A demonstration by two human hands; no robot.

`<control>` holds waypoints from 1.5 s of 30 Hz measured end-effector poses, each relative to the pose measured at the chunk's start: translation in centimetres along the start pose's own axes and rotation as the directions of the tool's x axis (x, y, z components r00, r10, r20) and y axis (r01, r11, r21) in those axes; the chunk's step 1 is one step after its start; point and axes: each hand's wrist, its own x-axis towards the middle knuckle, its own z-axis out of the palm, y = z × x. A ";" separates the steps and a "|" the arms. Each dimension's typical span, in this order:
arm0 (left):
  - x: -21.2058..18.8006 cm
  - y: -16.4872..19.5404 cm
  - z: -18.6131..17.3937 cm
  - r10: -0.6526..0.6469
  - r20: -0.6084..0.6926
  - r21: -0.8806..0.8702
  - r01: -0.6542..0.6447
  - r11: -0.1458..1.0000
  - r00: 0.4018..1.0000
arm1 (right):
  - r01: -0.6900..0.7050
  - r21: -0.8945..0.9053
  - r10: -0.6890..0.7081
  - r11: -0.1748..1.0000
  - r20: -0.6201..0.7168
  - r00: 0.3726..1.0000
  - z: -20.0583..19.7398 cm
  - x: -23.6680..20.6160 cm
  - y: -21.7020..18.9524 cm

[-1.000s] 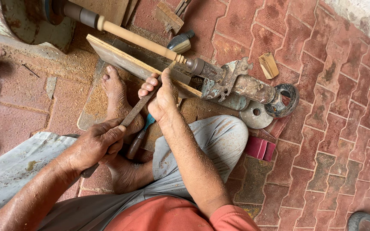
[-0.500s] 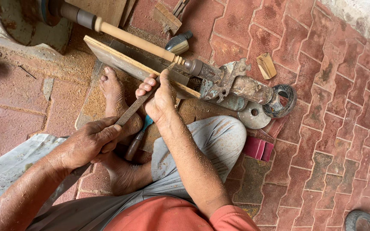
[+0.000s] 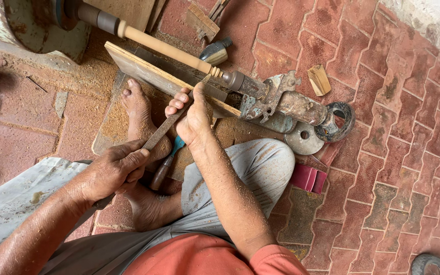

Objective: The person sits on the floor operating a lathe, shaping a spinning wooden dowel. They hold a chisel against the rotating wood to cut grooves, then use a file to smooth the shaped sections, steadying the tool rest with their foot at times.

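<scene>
Seated on the brick floor [image 3: 383,153], a person grips a chisel [image 3: 161,133] in both hands, left hand [image 3: 110,170] clamped at the rear, right hand [image 3: 192,114] pinching its tip against the wooden spindle [image 3: 166,49] mounted in the lathe [image 3: 281,102], steadied on a plank [image 3: 148,74]; shaping appears under way, demanding steady pressure.

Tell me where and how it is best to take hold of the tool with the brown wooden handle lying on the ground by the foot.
Probably grip the tool's brown wooden handle, coming from above. The handle is rounded and its near end lies bare, while the teal part runs under the long metal chisel.
</scene>
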 end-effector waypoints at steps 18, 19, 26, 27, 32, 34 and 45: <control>0.5 -4.6 15.1 0.110 -0.203 -0.199 -0.151 0.968 0.973 | -0.099 -0.101 0.106 0.990 0.071 0.992 -3.2 -5.0 -5.5; 0.8 -5.0 16.0 0.103 -0.205 -0.220 -0.148 0.964 0.973 | -0.111 -0.109 0.119 0.988 0.070 0.990 -3.4 -5.2 -5.9; 2.8 -7.3 20.2 0.120 -0.241 -0.288 -0.189 0.939 0.963 | -0.157 -0.112 0.167 0.981 0.091 0.982 -4.6 -6.2 -8.2; 3.1 -7.5 20.6 0.144 -0.241 -0.282 -0.211 0.936 0.960 | -0.162 -0.117 0.173 0.980 0.094 0.980 -4.8 -6.3 -8.4; 3.6 -8.2 21.4 0.169 -0.236 -0.273 -0.232 0.933 0.957 | -0.157 -0.141 0.170 0.977 0.084 0.982 -5.3 -6.4 -8.9; 3.6 -8.2 21.4 0.171 -0.241 -0.272 -0.236 0.933 0.955 | -0.169 -0.136 0.181 0.976 0.085 0.980 -5.3 -6.3 -8.8; 3.1 -7.4 21.6 0.146 -0.264 -0.241 -0.212 0.947 0.953 | -0.175 -0.134 0.188 0.975 0.086 0.978 -5.5 -5.9 -8.7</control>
